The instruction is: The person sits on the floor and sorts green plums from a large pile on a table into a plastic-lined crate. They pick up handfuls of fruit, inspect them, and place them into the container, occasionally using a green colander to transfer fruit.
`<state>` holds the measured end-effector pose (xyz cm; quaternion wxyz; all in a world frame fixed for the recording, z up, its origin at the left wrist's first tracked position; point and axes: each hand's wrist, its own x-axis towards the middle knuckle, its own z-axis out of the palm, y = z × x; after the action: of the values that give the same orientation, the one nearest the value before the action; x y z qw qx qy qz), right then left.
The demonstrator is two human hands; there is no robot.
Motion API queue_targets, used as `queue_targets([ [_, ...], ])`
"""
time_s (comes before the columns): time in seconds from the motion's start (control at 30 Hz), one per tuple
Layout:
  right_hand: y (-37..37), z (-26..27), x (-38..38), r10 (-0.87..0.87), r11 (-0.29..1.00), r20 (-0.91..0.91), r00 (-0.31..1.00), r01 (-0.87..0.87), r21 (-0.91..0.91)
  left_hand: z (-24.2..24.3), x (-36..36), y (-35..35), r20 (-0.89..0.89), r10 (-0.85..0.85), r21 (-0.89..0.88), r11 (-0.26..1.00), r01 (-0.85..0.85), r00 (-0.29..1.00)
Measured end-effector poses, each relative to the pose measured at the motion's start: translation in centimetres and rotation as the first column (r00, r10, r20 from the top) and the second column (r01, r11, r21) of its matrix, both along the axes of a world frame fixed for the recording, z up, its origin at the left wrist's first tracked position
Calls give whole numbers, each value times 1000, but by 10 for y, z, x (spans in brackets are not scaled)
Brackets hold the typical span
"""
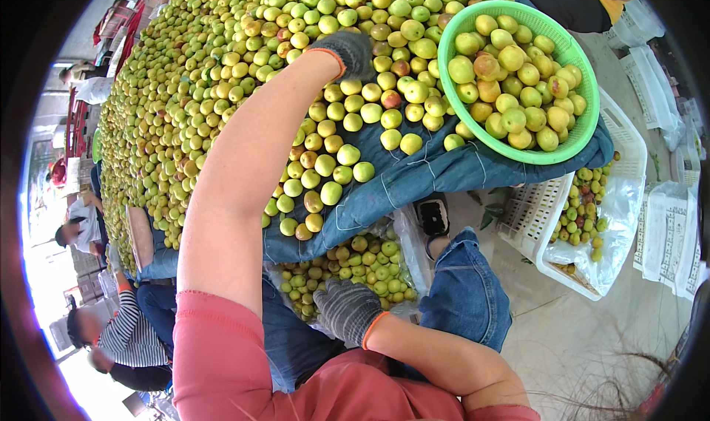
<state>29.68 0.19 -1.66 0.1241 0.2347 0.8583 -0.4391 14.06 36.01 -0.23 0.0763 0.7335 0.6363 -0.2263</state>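
Note:
A large heap of small round green-yellow fruits, some with reddish patches, covers a surface lined with blue cloth. My left hand, in a dark grey knit glove with an orange cuff, reaches far over and touches the heap; its fingertips are hidden. Lower down, my right hand, gloved alike, lies at the near edge of a plastic-lined container of fruits below the cloth's edge; whether it grips any fruit is unclear. A light green plastic basket full of the fruits stands on the cloth to the right.
A white plastic crate with a clear liner and fruits is on the floor at right, beside other lined crates. Two people sit at lower left, another person above them. A further person is at top right.

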Motion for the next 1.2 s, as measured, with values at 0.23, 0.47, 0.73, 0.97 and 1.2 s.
queue_targets([
  [0.23,-2,-1,-1,-23,999,-2,1000,23,-39,-11,65,9,169,54,246,965,-96,984],
  [0.47,17,3,2,-190,970,-148,970,209,122,-29,39,-4,482,350,-28,922,-386,803],
  [0.73,105,26,66,-451,809,-518,727,578,107,19,-25,-198,926,305,-155,845,-511,224],
  [0.97,113,22,95,-547,795,-372,750,605,49,-57,43,-407,264,856,-961,272,-48,-445],
  [1.2,109,18,93,-400,893,-187,897,427,140,-172,68,-370,534,825,-728,338,-596,-184],
])
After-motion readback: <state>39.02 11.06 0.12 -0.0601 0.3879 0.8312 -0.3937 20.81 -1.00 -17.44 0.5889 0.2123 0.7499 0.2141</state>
